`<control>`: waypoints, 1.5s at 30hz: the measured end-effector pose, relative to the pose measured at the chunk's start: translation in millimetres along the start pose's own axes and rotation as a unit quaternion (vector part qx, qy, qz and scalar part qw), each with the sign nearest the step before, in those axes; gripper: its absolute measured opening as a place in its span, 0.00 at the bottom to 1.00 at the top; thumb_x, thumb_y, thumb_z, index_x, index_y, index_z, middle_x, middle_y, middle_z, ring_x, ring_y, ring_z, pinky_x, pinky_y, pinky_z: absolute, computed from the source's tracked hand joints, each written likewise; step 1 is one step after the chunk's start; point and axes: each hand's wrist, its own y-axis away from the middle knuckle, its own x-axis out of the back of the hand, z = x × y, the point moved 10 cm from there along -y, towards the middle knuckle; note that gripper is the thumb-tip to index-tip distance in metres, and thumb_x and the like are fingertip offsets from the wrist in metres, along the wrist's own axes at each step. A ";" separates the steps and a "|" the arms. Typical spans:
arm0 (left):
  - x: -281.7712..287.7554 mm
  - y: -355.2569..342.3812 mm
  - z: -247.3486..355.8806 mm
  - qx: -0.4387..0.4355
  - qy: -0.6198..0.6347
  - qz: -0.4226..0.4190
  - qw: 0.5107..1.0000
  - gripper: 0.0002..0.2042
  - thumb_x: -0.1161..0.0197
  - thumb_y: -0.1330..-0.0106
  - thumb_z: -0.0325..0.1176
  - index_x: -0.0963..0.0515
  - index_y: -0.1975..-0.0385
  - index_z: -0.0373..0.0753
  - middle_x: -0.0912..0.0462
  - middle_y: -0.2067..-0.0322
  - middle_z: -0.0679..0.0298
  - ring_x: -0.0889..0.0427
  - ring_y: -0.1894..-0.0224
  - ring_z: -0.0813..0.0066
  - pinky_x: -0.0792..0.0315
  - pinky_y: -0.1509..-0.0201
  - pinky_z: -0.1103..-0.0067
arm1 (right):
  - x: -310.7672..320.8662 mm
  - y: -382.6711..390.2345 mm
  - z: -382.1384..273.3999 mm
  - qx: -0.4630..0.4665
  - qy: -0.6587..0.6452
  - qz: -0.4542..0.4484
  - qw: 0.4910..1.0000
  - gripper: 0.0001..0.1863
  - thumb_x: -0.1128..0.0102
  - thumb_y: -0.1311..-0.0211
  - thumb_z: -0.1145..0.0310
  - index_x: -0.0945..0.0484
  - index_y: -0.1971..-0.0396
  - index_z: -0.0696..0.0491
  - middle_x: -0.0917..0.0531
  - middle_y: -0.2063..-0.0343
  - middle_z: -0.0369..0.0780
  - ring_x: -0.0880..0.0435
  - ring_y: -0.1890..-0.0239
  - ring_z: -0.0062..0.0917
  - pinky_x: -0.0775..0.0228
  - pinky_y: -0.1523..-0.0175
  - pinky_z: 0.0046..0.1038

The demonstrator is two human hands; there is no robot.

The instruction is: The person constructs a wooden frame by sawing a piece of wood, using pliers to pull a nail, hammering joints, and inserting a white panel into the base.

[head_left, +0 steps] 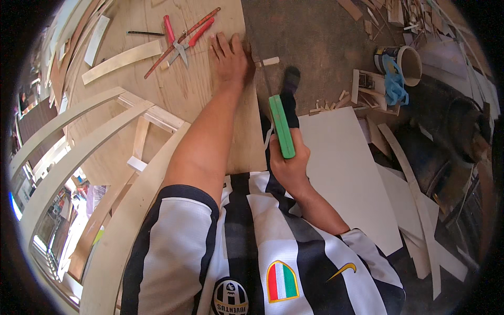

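My left hand [231, 65] lies on the plywood board [205, 123] near its right edge, fingers stretched out and apart. A short pale wood stick [270, 61] juts past that edge beside the hand; whether the palm presses on it is hidden. My right hand [290, 167] is wrapped round the green handle of a saw [282, 126], just off the board's edge. The saw is seen nearly edge-on, so its blade shows only as a thin dark line pointing toward the stick. Red-handled snips [181, 50] lie spread on the board, left of my left hand.
A reddish rod [156, 67] crosses the snips; a dark pencil [145, 33] and curved wood strip [123, 61] lie nearby. Curved wooden frame pieces [79, 142] stand at left. On the right are a white panel [346, 168], a bucket [409, 65], a blue bag [394, 84] and offcuts.
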 end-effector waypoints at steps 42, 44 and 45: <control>0.3 1.6 1.3 0.035 0.043 -0.051 0.997 0.27 0.44 0.27 0.42 0.37 0.31 0.44 0.44 0.25 0.42 0.50 0.21 0.36 0.53 0.20 0.48 | -10.4 -38.9 -17.7 -0.058 -0.014 -0.057 0.997 0.10 0.38 0.31 0.74 0.32 0.62 0.56 0.21 0.75 0.55 0.17 0.67 0.59 0.27 0.67 0.43; 4.0 2.9 0.3 0.048 0.063 -0.034 0.996 0.26 0.45 0.27 0.40 0.37 0.31 0.44 0.42 0.26 0.42 0.49 0.21 0.36 0.52 0.21 0.47 | -8.4 -41.2 -23.1 -0.037 -0.031 -0.046 0.998 0.10 0.38 0.32 0.75 0.33 0.63 0.57 0.21 0.75 0.55 0.19 0.68 0.60 0.27 0.68 0.42; 2.8 3.1 1.6 0.045 0.062 -0.041 0.996 0.26 0.45 0.27 0.40 0.37 0.31 0.44 0.42 0.26 0.42 0.49 0.21 0.36 0.52 0.21 0.47 | -11.0 -42.1 -20.4 -0.054 -0.012 -0.054 0.997 0.09 0.38 0.31 0.75 0.32 0.62 0.56 0.21 0.74 0.55 0.18 0.67 0.60 0.26 0.66 0.41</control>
